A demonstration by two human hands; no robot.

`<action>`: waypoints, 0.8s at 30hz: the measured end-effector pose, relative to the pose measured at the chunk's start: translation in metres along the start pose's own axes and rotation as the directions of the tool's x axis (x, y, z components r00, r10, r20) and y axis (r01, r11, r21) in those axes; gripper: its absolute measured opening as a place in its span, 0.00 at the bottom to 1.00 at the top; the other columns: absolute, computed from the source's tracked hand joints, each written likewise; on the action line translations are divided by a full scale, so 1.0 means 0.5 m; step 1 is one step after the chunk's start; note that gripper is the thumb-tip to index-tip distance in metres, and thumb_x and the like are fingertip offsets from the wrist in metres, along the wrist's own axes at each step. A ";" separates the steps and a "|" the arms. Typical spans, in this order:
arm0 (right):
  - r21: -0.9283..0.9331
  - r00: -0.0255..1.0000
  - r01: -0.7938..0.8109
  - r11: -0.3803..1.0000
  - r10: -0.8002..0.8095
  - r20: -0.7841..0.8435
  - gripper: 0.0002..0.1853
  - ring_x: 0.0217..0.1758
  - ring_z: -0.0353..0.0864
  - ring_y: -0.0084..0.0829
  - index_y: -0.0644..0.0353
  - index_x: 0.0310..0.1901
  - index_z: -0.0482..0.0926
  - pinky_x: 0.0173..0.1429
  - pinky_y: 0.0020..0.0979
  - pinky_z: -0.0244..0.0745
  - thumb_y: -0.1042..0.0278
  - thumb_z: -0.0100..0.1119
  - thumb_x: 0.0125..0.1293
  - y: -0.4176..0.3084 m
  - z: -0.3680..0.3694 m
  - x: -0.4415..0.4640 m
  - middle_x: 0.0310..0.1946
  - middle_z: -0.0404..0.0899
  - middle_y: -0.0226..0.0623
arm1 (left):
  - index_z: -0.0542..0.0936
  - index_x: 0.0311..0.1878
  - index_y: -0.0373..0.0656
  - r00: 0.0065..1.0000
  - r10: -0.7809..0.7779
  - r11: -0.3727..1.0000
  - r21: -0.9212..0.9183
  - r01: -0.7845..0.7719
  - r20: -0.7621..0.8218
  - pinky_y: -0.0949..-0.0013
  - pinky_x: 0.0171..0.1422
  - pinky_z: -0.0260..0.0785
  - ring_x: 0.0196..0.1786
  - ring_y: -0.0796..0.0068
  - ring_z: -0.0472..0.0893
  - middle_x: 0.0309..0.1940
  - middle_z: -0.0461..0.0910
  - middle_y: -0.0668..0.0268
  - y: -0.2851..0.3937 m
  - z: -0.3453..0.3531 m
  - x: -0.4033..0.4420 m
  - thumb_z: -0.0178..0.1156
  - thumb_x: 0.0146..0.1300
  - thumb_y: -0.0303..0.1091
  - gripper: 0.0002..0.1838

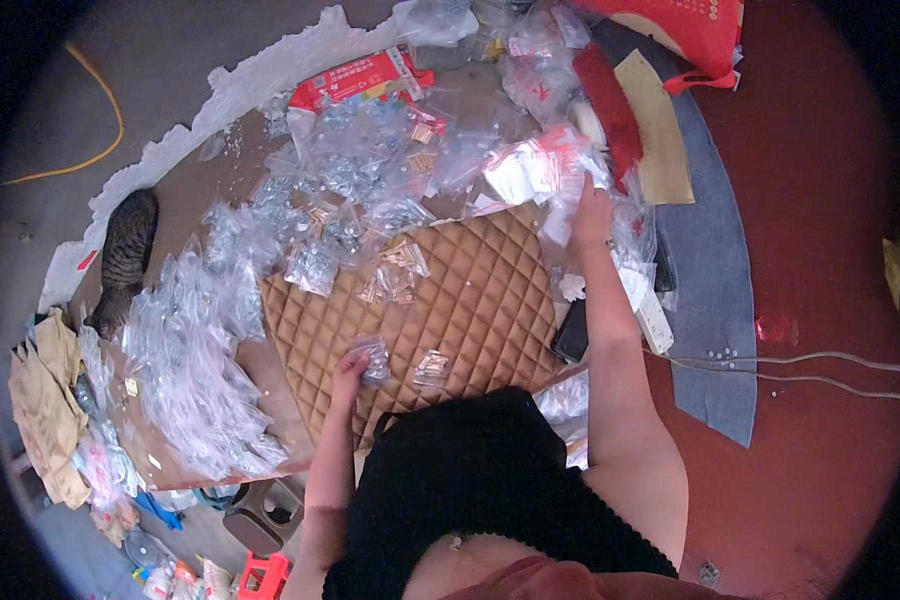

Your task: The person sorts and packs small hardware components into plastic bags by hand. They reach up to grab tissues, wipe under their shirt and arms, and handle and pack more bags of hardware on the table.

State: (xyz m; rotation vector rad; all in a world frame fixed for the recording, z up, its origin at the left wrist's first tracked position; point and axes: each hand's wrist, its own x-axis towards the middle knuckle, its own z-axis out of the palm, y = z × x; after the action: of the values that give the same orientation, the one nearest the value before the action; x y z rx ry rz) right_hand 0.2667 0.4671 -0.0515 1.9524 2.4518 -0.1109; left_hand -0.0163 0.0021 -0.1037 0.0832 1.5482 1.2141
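Observation:
My left hand (349, 368) is closed on the edge of a small clear plastic bag (374, 361) with small silvery pieces inside, above a brown quilted mat (490, 275). To its right on the mat lies a bag of copper-coloured pieces (432, 367). Further up the mat are more bags of copper-coloured pieces (402, 262). My right hand (592, 213) stretches far forward to a heap of clear plastic bags (530, 165) beyond the mat's far right corner. Its fingers are bent at a whitish piece there, too small and bright to make out.
Many filled clear bags (195, 360) cover the table's left side, with a tabby cat (128, 245) beside them. Bags of metal parts (345, 150) are heaped at the back. A phone (570, 333), a white power strip (654, 325) and cables (820, 358) lie to the right.

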 end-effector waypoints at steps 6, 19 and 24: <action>0.047 0.991 0.118 0.992 -0.114 -0.077 0.19 0.46 0.77 0.50 0.57 0.51 0.74 0.49 0.47 0.73 0.67 0.61 0.58 0.028 0.056 0.092 0.47 0.76 0.46 | 0.81 0.52 0.36 0.999 -0.034 0.999 -0.013 0.034 -0.023 0.71 0.54 0.73 0.46 0.75 0.82 0.44 0.84 0.65 0.014 0.004 0.003 0.58 0.66 0.29 0.14; 0.136 0.838 0.529 0.838 -0.541 0.076 0.20 0.50 0.79 0.46 0.58 0.48 0.75 0.51 0.42 0.76 0.58 0.66 0.56 -0.242 0.071 0.024 0.43 0.81 0.47 | 0.82 0.48 0.35 0.996 -0.057 0.995 -0.081 0.051 -0.075 0.71 0.50 0.74 0.42 0.75 0.82 0.40 0.85 0.65 -0.016 -0.013 0.026 0.61 0.64 0.29 0.12; 0.074 0.863 0.456 0.887 -0.461 0.206 0.21 0.42 0.82 0.47 0.53 0.44 0.74 0.44 0.45 0.77 0.60 0.70 0.50 -0.207 0.156 0.091 0.29 0.81 0.43 | 0.80 0.52 0.34 0.994 -0.046 0.998 -0.039 0.042 -0.095 0.69 0.51 0.74 0.43 0.74 0.82 0.43 0.84 0.64 -0.037 -0.026 0.041 0.59 0.65 0.30 0.14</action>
State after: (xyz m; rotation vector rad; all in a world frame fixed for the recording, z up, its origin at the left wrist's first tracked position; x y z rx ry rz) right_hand 0.1527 0.4836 -0.1263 1.2347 2.7086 -0.3353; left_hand -0.0245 -0.0021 -0.1328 -0.0344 1.6018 1.2268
